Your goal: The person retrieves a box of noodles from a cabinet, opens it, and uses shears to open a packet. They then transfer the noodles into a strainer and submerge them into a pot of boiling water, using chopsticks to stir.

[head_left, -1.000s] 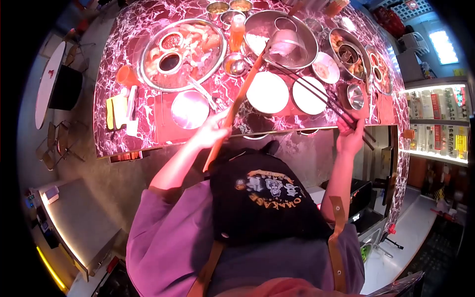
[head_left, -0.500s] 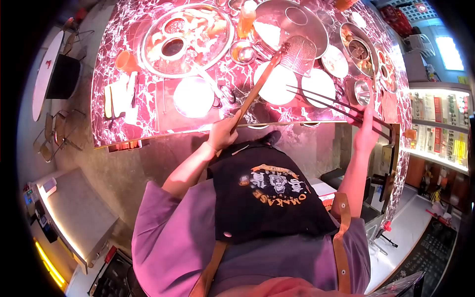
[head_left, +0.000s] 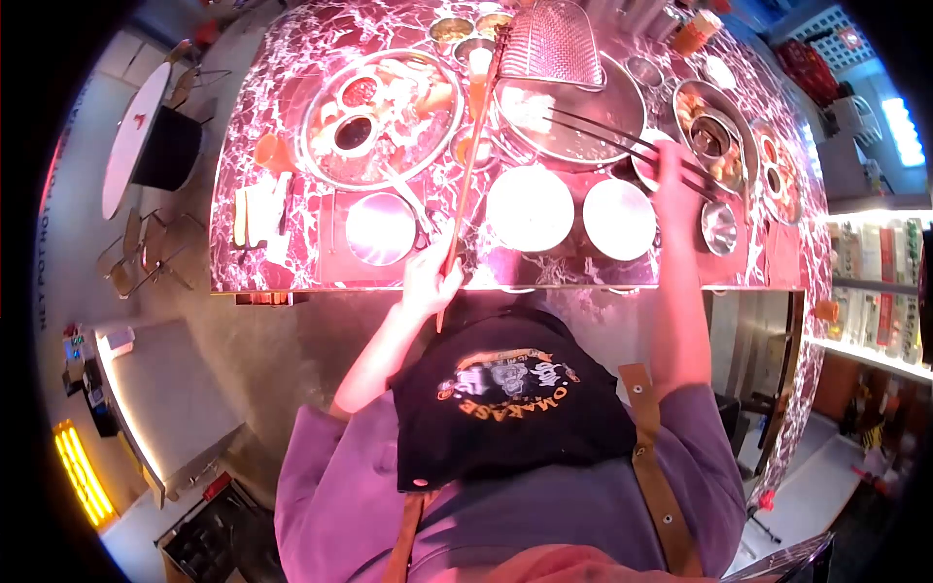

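My left hand [head_left: 432,280] is wrapped round the long wooden handle of a wire-mesh strainer [head_left: 550,44]. The mesh is raised at the far side, over the back part of a large metal pot [head_left: 622,121]. With my right hand [head_left: 675,173] I grip long dark chopsticks [head_left: 622,141], whose tips point left over the pot. Pale food [head_left: 530,109] lies at the pot's left side. Two bright white plates [head_left: 530,208] [head_left: 619,219] stand in front of the pot.
A round tray of food [head_left: 428,97] with two sauce bowls stands at the left, an orange cup [head_left: 269,153] beside it. Another shiny plate [head_left: 380,229] is near the front edge. At the right are a divided pan [head_left: 692,102] and a small metal bowl [head_left: 719,228].
The strainer has moved up and away from above the plates, its handle now more upright. My right hand and the chopsticks have moved forward and left, over the pot. The view has shifted.
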The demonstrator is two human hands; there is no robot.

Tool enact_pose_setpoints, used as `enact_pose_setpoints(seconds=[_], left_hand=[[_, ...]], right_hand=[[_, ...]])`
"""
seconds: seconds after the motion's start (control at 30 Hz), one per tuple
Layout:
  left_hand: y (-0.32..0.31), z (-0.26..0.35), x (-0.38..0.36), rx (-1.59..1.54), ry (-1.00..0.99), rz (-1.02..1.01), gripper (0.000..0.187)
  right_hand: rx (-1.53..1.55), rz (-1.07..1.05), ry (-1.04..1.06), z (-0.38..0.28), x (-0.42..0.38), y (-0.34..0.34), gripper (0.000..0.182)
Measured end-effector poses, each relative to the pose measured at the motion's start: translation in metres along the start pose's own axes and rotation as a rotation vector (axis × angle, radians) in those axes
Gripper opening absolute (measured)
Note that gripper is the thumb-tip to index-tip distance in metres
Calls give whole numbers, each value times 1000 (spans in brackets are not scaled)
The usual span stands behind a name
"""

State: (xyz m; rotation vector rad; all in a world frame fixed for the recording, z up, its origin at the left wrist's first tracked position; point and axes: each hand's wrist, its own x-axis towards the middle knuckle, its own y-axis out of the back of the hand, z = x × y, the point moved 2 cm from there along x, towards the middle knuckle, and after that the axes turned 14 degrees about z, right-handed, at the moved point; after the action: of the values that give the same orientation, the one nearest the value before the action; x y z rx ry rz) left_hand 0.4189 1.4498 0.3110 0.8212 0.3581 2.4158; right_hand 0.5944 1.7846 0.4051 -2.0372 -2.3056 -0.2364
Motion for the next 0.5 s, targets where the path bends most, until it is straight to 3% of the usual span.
enact_pose_setpoints(seconds=[0.07, 0.13, 0.3, 0.4, 0.5], left_hand=[[-5, 15, 2, 60, 29, 14, 65], [-13, 30, 1, 100, 55, -2, 66], [-38, 49, -11, 191, 102, 32, 67], [-58, 55, -10, 166, 200, -11, 67], [-78, 56, 5, -18, 348, -57, 67]], right_hand=[[142, -72, -62, 76, 36, -42, 27], [84, -138, -80, 130, 54, -66, 27], [192, -121, 29, 121, 67, -57, 23], [189, -276, 22, 122, 66, -61, 22], [233, -201, -137, 105, 79, -32, 23]])
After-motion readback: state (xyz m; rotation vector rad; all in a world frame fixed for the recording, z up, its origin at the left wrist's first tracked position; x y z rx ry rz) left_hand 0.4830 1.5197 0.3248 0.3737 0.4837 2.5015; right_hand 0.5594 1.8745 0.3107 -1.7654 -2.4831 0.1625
